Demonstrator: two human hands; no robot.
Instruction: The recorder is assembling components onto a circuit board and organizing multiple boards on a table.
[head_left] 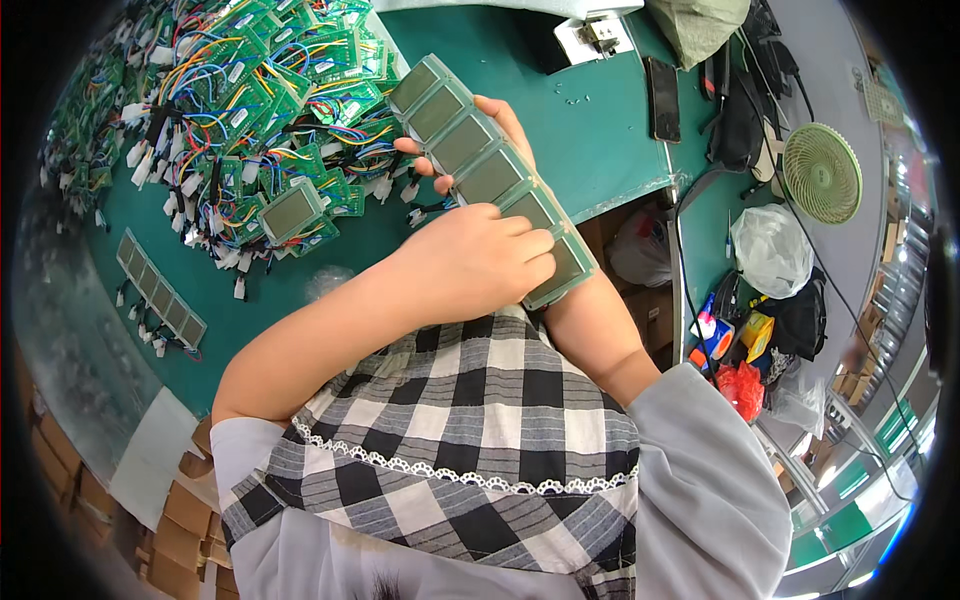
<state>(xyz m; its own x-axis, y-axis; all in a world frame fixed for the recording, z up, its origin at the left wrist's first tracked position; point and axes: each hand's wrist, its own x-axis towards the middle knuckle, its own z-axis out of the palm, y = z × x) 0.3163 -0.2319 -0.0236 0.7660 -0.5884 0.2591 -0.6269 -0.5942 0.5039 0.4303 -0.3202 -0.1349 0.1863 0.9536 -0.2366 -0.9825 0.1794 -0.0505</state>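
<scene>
A long strip of joined display boards [490, 176], with several grey rectangular screens in green frames, lies diagonally in front of me. My right hand [512, 130] supports it from underneath, thumb along the far edge and fingertips curling around the left edge. Its forearm passes below the strip's near end. Across the near part of the strip sits my left hand [480, 262], back upward and fingers curled closed against the screens. Whatever its fingertips pinch is hidden beneath the hand.
Green circuit boards [245, 110] with coloured wires and white connectors are heaped at the left. A single screen board [292, 211] lies on the heap; another display strip [160, 290] rests on the green table [560, 150]. A phone [662, 98] and green fan [822, 173] are at right.
</scene>
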